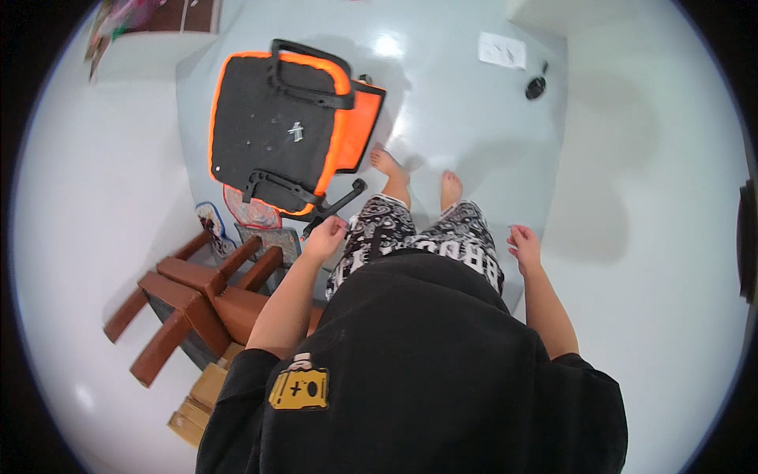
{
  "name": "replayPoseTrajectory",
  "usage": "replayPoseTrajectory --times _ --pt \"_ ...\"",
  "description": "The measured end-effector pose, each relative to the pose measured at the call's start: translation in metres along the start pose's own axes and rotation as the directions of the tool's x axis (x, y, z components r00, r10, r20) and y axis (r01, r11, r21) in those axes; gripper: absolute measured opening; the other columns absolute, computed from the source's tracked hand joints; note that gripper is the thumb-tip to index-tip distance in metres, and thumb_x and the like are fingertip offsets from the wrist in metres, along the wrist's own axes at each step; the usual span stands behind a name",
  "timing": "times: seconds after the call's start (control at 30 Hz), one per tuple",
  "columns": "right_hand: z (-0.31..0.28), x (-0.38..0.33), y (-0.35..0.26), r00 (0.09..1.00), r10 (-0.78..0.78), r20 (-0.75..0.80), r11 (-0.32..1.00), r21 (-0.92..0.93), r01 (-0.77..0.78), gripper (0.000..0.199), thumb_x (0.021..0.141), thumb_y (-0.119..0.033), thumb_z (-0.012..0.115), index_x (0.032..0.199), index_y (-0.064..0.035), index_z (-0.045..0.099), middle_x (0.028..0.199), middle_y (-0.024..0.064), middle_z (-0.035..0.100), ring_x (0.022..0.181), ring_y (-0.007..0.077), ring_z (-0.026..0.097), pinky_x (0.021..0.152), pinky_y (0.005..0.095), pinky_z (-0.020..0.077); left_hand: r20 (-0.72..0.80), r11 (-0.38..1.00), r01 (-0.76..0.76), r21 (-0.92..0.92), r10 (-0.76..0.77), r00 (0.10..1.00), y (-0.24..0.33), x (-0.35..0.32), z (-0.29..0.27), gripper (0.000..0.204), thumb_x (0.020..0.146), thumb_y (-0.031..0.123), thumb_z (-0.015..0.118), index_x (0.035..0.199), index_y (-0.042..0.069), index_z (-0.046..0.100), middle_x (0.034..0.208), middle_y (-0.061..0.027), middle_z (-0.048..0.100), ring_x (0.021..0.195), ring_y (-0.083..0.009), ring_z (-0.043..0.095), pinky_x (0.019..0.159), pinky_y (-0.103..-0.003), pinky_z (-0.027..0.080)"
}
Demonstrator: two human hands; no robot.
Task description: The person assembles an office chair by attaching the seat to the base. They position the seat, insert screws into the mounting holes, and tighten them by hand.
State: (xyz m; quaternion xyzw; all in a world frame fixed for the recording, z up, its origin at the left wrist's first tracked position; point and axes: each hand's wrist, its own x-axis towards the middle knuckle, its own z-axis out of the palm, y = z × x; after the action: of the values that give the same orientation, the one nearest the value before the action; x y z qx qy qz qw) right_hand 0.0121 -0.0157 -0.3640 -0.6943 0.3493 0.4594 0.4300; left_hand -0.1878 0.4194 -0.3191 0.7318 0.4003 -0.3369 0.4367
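Note:
Both my arms hang at my sides, away from any furniture. My left hand [326, 236] is beside my left thigh with loosely bent fingers and nothing visible in it. Just beyond it a black bar-shaped part [345, 199] reaches across the floor. My right hand [524, 243] is out to the right of my shorts, its fingers slightly apart and no object showing. Ahead to the left lies a black chair seat [268, 130] with orange edging and two black armrests [314, 73]. Small silver metal pieces [296, 131] rest on its dark face. An orange panel [363, 129] shows partly from under it.
Brown furniture with thick legs [189, 296] is at my left, with cardboard boxes [207, 385] behind it. A white sheet [502, 50] and a small black object [536, 86] lie on the floor at the far right. White walls stand on both sides.

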Motion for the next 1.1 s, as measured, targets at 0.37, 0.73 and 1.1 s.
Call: replayPoseTrajectory --times 0.37,0.73,1.1 --pt "0.127 -0.064 -0.146 0.979 -0.082 0.187 0.712 -0.676 0.188 0.014 0.086 -0.021 0.057 0.094 -0.0102 0.054 0.083 -0.0010 0.058 0.079 0.0089 0.056 0.065 0.0258 0.0441 -0.475 0.961 -0.276 -0.001 0.243 0.846 0.005 0.098 -0.120 0.011 0.077 0.017 0.059 0.083 0.007 0.059 0.076 -0.0112 0.059 0.076 -0.0299 0.058 0.068 -0.039 0.046" --pt "0.296 -0.063 -0.193 0.926 0.126 0.356 0.883 -0.465 0.059 0.016 0.087 -0.018 0.057 0.098 -0.0082 0.052 0.089 0.0017 0.058 0.082 0.0113 0.057 0.069 0.0249 0.0461 -0.569 0.964 -0.255 0.072 0.250 0.783 -0.005 0.153 -0.109 0.026 0.075 0.022 0.066 0.095 0.012 0.054 0.084 -0.0067 0.059 0.083 -0.0267 0.057 0.071 -0.038 0.047" --pt "0.421 -0.050 -0.165 0.602 -0.251 0.758 0.496 -0.433 0.753 0.016 0.076 -0.013 0.067 0.089 -0.0053 0.061 0.088 0.0058 0.060 0.084 0.0176 0.057 0.070 0.0284 0.0450 0.181 -0.467 0.117 -0.876 -0.095 0.979 -0.008 0.090 -0.070 0.033 0.085 0.015 0.054 0.115 0.004 0.051 0.082 -0.0001 0.058 0.076 -0.0110 0.054 0.073 -0.025 0.044"
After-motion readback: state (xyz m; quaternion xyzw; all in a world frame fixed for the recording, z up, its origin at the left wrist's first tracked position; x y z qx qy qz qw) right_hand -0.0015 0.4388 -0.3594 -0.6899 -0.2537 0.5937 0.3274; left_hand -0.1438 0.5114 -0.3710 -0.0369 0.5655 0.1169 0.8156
